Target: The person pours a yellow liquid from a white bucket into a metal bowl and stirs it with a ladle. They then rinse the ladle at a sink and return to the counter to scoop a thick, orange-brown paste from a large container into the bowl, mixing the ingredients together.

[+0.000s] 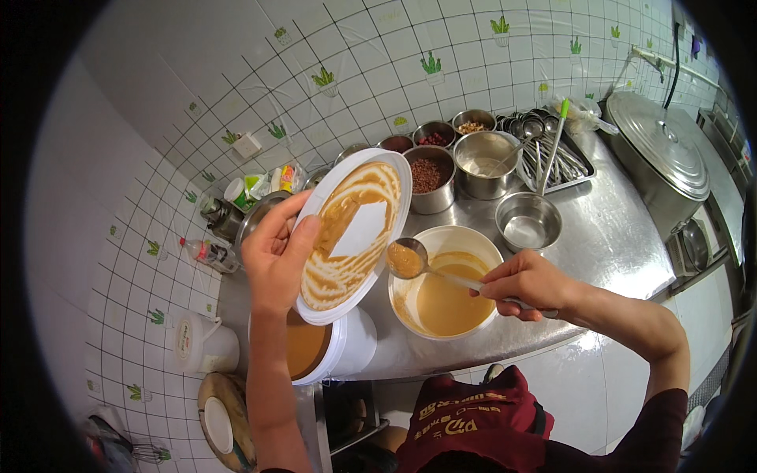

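Observation:
My left hand (278, 254) grips the rim of a white plastic lid (362, 227), tilted up so its inner face shows, smeared with tan paste. In my right hand (523, 287) is a metal spoon (455, 279) with tan paste in its bowl, close to the lid's right edge. Below the spoon stands a cream-coloured tub (407, 322) holding a thin yellowish-tan liquid. A white plastic bucket (358, 343) of smooth brown paste sits under the lid, which hides part of its opening.
Steel pots (434, 198) with reddish grains and other ingredients line the tiled wall. An empty long-handled steel ladle (528, 222) rests right of the tub, before a tray of utensils (562, 159). A large lidded steel pot (656, 154) stands far right, a closed white bucket (207, 343) at left.

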`<state>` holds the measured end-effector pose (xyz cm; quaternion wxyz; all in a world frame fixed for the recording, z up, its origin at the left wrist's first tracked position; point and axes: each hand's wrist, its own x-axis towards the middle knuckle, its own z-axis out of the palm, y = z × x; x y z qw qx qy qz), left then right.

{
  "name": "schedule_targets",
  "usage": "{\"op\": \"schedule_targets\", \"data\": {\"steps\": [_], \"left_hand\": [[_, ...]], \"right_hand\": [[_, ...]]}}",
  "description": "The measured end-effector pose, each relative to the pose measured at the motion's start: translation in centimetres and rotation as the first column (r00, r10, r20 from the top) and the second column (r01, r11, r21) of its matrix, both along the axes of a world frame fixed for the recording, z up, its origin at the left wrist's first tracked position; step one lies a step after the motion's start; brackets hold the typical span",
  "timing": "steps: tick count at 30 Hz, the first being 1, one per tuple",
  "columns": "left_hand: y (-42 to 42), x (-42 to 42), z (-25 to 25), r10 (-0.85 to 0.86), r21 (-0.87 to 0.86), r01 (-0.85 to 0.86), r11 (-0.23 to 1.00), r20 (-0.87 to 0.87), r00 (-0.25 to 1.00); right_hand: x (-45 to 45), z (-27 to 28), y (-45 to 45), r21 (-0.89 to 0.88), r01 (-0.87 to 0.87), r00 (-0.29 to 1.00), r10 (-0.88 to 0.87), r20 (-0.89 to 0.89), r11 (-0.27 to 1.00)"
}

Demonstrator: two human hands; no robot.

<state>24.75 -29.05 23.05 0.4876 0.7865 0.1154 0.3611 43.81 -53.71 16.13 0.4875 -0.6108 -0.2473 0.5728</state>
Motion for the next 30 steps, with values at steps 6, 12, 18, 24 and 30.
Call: {"op": "schedule_targets", "data": {"steps": [6,12,18,24,30], "left_hand": [[-0.7,-1.2,-0.4,-0.131,0.005,0.131,0.991,-0.048,0.99],[-0.7,-0.8,-1.3,-0.134,-0.075,0.125,0.989,-0.122,0.983],[0.4,1.0,-1.4,-0.013,0.08,0.035,0.996,-0.261,0.965],[0.8,2.0,-1.6,0.006,0.082,0.012,0.997,-0.219,0.976],[0.3,2.5,-0.8,-0.006,0.102,0.034,0.994,-0.258,0.966]], "right_hand": [[1.0,0.7,0.4,0.012,0.026,1.0,-0.026,0.008,1.0],[0.8,4.3,-0.7,0.005,0.032,0.995,-0.032,0.096,0.999],[-0.2,7.6,-1.7,-0.023,0.006,0.987,-0.002,0.161,1.0],[0.2,7.2,-2.1,-0.007,-0.012,0.984,0.013,0.176,1.0],[0.7,5.0,-0.8,-0.012,-0.008,0.977,0.01,0.212,1.0]]}}
